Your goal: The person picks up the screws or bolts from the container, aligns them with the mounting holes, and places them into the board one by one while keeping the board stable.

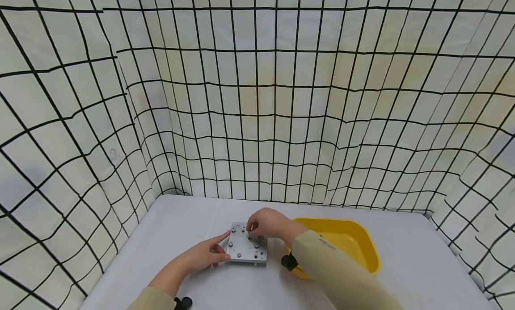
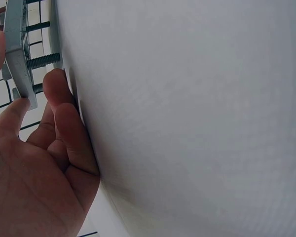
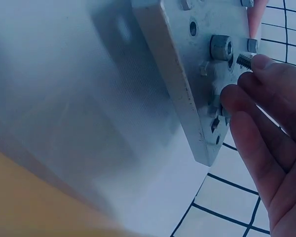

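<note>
A silver metal plate point(image 1: 246, 251) with several bolts and holes stands on the white table, raised on threaded ends point(image 2: 44, 60) that stick out beneath it. My left hand point(image 1: 203, 255) holds the plate's left side, thumb near the front corner and index finger farther back. Its other fingers bend in beside the plate's underside in the left wrist view. Over the plate's far right part, my right hand point(image 1: 268, 224) pinches a small screw point(image 3: 244, 61) between thumb and fingertips. The screw's threaded end points at the plate, close to a socket-head bolt point(image 3: 221, 48). Its head is hidden by the fingers.
A yellow tray point(image 1: 372, 252) stands right of the plate, partly behind the right forearm. A few small dark parts show inside it. White walls with a black grid enclose the table point(image 1: 225, 292) at the back and sides.
</note>
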{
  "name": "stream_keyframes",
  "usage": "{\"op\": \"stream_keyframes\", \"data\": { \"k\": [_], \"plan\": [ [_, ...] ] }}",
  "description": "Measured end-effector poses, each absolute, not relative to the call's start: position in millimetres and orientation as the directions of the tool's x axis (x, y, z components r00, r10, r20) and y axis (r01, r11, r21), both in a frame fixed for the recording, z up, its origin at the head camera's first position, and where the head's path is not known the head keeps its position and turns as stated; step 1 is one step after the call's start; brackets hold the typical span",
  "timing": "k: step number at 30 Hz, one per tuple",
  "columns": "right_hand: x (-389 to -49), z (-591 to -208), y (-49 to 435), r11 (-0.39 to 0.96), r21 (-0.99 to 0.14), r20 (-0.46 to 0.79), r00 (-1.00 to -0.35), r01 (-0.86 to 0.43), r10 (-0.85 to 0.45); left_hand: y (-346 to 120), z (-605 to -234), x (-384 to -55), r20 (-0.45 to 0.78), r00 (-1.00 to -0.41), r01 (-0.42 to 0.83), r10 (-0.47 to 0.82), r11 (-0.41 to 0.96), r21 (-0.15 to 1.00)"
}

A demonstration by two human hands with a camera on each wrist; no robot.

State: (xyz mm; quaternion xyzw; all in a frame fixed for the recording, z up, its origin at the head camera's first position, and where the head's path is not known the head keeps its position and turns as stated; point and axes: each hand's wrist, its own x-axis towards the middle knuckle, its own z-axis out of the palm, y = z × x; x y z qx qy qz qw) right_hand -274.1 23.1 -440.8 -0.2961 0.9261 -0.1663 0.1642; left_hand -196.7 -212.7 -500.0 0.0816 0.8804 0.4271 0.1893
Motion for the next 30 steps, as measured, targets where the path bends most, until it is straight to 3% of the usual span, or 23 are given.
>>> {"op": "stream_keyframes", "data": {
  "k": [17, 30],
  "plan": [
    [-272, -453, 17, 0.777, -0.288, -0.223, -0.75, -0.559, -0.622, -210, -497, -196, -0.265, -0.915, -0.016, 0.303, 0.63, 0.776],
    [-278, -426, 37, 0.716, -0.461, -0.144, -0.752, -0.524, -0.643, -211, -496, -195, -0.277, -0.918, -0.033, 0.283, 0.642, 0.766]
  ]
}}
